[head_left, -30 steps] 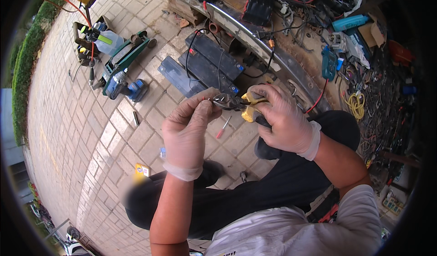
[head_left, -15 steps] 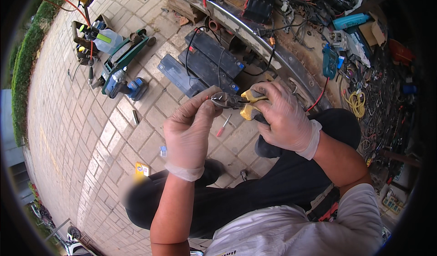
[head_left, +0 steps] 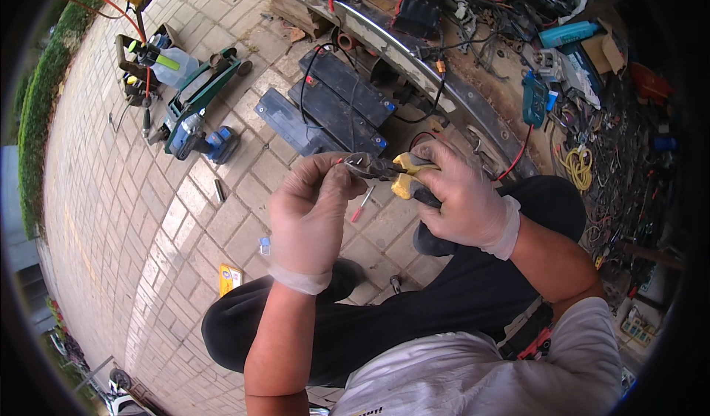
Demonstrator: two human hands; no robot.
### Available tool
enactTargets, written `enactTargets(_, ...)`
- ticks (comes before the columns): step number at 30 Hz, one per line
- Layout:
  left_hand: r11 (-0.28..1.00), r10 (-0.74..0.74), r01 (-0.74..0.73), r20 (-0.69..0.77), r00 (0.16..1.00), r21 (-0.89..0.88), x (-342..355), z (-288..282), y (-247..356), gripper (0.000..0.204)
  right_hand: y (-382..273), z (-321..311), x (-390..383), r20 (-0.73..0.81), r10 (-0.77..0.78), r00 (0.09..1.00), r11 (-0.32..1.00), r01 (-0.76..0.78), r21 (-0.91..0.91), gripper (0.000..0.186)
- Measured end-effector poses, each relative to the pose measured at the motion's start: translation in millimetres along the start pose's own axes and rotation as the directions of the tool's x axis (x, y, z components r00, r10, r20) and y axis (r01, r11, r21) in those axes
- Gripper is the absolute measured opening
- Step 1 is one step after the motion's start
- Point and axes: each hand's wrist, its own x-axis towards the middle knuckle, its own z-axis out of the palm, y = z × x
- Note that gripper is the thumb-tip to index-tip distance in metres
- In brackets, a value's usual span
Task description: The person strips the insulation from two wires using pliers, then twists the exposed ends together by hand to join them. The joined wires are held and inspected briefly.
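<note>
My right hand (head_left: 466, 194), in a thin clear glove, grips pliers (head_left: 373, 167) by their yellow and black handles. The jaws point left, toward the fingertips of my left hand (head_left: 308, 212), which is gloved too. Thumb and forefinger of that hand pinch together right at the jaw tips. A tiny reddish bit shows between them; the rest of what they hold is too small to make out. Beyond the pliers, several dark batteries (head_left: 340, 99) with black cables lie on the paving. Below the jaws a small red-and-clear screwdriver (head_left: 362, 204) rests on the bricks.
A blue cordless drill (head_left: 211, 144), a green tool case (head_left: 200, 90) and a spray bottle (head_left: 174, 67) stand at the left. A yellow box (head_left: 230, 277) lies by my knee. At the right, a metal-edged bench (head_left: 488, 83) carries tangled wires, a teal meter (head_left: 535, 99) and loose parts.
Both hands and the pliers have dropped slightly toward me. My left hand has shifted a touch to the right, still pinching at the jaws.
</note>
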Motion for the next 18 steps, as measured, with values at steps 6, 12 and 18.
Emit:
enactTargets(6,0.999,-0.041,0.042,0.012,0.999,-0.017,2,-6,-1,0.015,4,0,0,0.215,0.049,0.975,0.900,-0.137,0.413,0.025)
enactTargets(12,0.978,-0.021,0.034,0.063,0.998,-0.206,1,-5,1,0.015,1,-10,5,0.405,0.129,0.905,0.700,-0.372,0.610,0.022)
enactTargets(18,0.956,-0.080,0.085,0.029,0.996,-0.280,5,-5,3,0.018,-1,-14,6,0.238,0.293,0.926,0.658,-0.375,0.653,0.018)
